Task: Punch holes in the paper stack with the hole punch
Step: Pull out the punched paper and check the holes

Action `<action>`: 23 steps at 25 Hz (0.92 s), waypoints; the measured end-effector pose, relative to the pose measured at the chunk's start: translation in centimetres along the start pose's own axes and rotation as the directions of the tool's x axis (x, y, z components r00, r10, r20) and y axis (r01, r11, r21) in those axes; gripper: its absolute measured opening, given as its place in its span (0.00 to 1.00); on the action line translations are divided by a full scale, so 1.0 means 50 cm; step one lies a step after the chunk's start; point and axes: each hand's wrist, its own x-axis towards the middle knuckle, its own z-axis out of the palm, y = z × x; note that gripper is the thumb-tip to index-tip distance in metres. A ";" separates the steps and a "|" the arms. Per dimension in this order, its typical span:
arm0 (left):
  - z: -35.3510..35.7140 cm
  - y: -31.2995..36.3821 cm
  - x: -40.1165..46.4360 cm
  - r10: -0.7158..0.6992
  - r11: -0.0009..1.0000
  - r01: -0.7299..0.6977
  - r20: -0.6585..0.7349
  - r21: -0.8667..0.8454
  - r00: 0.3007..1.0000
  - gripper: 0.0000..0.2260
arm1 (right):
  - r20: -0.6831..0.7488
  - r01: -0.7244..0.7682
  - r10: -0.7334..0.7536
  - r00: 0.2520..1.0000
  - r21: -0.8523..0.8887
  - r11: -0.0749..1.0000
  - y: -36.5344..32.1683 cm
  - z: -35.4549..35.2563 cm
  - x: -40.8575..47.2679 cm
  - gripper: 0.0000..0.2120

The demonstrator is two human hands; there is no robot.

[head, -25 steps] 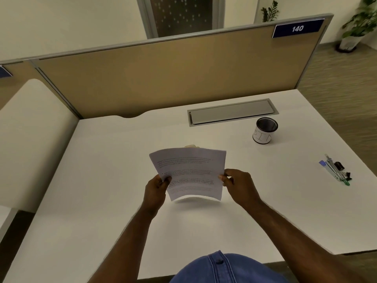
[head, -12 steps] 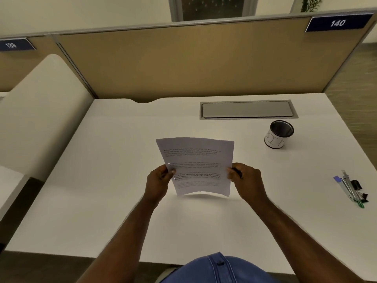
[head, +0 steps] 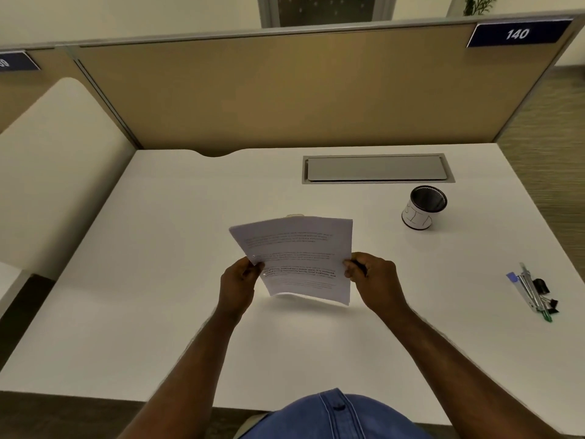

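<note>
A thin stack of printed white paper point(head: 299, 255) is held upright above the white desk point(head: 158, 280), its lower edge just over the surface. My left hand point(head: 239, 285) pinches its left edge, where two small punched holes show. My right hand point(head: 375, 280) grips the right edge. Behind the top edge of the sheets a small pale sliver point(head: 295, 215) sticks out; most of that object is hidden and I cannot tell whether it is the hole punch.
A black mesh cup with a white label point(head: 422, 208) stands at the right rear. A grey cable flap point(head: 376, 168) is set into the desk by the tan partition point(head: 285, 90). Pens and black binder clips point(head: 535, 291) lie near the right edge.
The view has shifted and tipped down slightly. Both hands still hold the paper upright in much the same grip, and the sheets are now a little straighter than a second ago.
</note>
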 end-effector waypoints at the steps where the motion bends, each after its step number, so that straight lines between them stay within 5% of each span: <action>1: 0.002 0.001 0.000 -0.005 1.000 0.005 -0.001 -0.011 1.000 0.09 | -0.003 0.004 -0.004 1.000 -0.011 1.000 0.000 -0.001 0.000 0.06; 16: -0.041 0.020 0.012 0.030 0.995 -0.033 -0.030 -0.090 0.999 0.08 | -0.070 0.052 -0.051 0.996 0.015 0.999 -0.037 0.014 0.033 0.06; 23: -0.172 -0.024 0.072 -0.003 0.990 0.003 -0.001 -0.138 1.000 0.06 | 0.031 -0.105 0.104 0.994 0.042 0.994 -0.107 0.130 0.124 0.04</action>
